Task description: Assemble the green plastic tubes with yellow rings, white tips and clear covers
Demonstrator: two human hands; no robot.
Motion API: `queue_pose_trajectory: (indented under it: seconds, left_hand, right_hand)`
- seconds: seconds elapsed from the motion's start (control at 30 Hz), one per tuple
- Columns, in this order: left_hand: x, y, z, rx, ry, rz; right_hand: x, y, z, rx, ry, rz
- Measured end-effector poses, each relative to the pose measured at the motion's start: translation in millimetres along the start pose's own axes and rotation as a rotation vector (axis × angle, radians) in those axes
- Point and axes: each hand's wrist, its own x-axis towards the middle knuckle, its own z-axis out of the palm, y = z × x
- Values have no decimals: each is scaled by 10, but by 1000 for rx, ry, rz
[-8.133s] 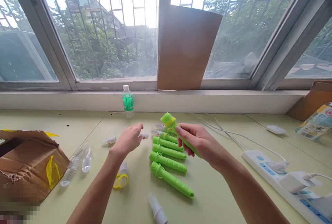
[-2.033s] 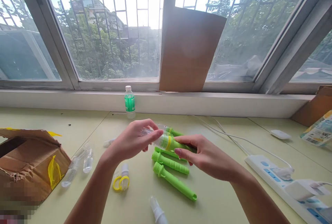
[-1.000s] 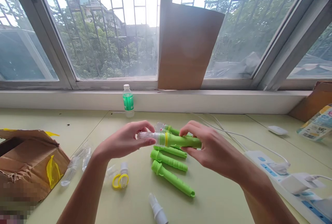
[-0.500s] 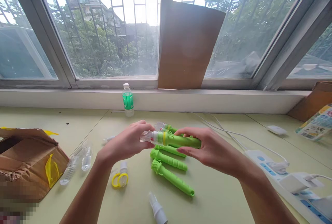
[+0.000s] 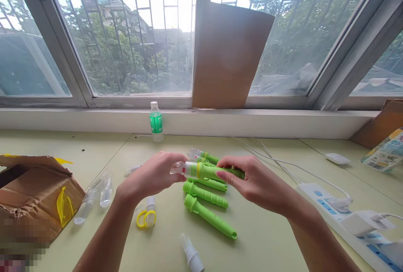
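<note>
Both my hands hold one green plastic handle point(image 5: 210, 171) level above the table. My right hand point(image 5: 252, 181) is wrapped round its shaft. My left hand point(image 5: 153, 176) pinches the clear ribbed cap point(image 5: 180, 168) on the handle's left end, next to a yellow ring. Below lie several bare green handles point(image 5: 208, 215) in a row. Behind my fingers lies another handle with a clear cap point(image 5: 201, 155) fitted.
A torn cardboard box point(image 5: 30, 198) sits at the left. Clear caps point(image 5: 94, 194), a yellow ring with a cap point(image 5: 145, 217) and a white piece point(image 5: 192, 257) lie loose. A water bottle point(image 5: 155, 122) stands by the sill. A power strip point(image 5: 343, 217) with cables lies right.
Since eight seconds ago my left hand has brought a clear cap onto the green handle's end. In the last second both hands have sunk slightly and my right fingers have shifted along the shaft.
</note>
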Motion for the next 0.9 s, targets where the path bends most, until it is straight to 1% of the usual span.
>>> queue_pose_trajectory:
  seconds: [0.07,0.17,0.3,0.37,0.47,0.57,0.6,0.67,0.73,0.8,0.83,0.9]
  left_hand:
    - [-8,-3,-6,8,16,-12]
    - [-18,6,-20,34,41,-27]
    - [-26,24,-30,16,52,5]
    - [-24,29,-24,-14,58,34]
    - [-19,32,-13,-19,75,65]
    - [-26,33,-24,1,58,50]
    - [-32,32,-34,8,54,28]
    - [-46,29,-58,5,29,-24]
    - [-58,25,-77,-38,-42,-58]
    - [-61,18,-81,-93,-116,-55]
    - [-59,15,-78,-103,-130,-48]
    - [-51,6,-64,-78,-114,-34]
  right_hand:
    - [-3,5,6,24,8,-7]
    - [-3,7,16,45,61,-26]
    - [6,-2,29,18,94,-18]
    - [5,-7,31,-5,64,-8]
    - [-7,-9,29,-29,-17,-8]
    - [-19,-16,29,-22,-56,-9]
    - [-21,-22,31,-17,-43,-12]
    - [-22,-40,37,-5,21,-33]
    - [-22,-65,45,10,94,-73]
    - [-22,-89,53,17,145,-116]
    - [-22,-98,58,14,159,-134]
    - [-19,-109,71,0,179,-165]
